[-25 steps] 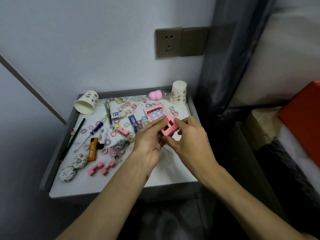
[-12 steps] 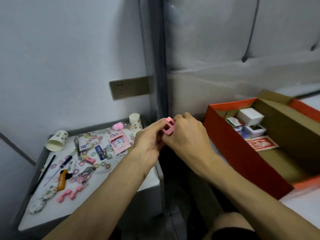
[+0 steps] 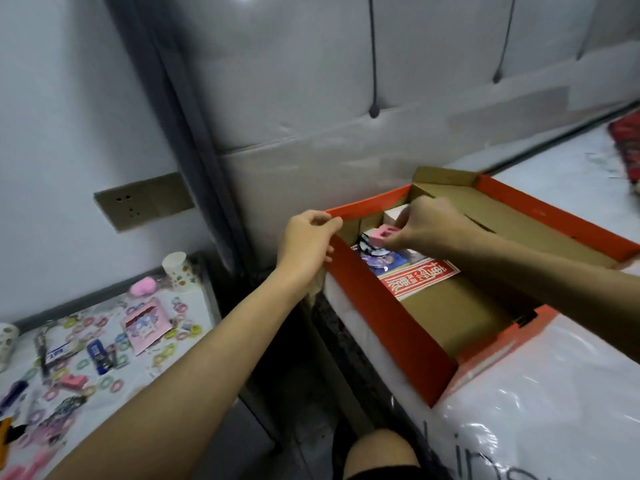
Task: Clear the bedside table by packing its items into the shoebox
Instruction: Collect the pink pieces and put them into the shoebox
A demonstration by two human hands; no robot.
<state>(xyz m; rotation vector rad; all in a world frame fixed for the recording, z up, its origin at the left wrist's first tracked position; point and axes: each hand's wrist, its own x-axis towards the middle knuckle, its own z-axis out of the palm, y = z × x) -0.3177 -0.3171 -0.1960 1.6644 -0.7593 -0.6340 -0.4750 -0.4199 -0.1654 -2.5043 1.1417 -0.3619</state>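
The right hand (image 3: 429, 223), now alone, pinches the pink block (image 3: 382, 236) over the shoebox (image 3: 388, 327); the left hand (image 3: 308, 237) has moved to grip its rim, release pending

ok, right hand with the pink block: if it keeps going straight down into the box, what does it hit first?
Probably the black-and-white patterned item under the right hand and small pink plastic block, in the orange shoebox; depth unclear.
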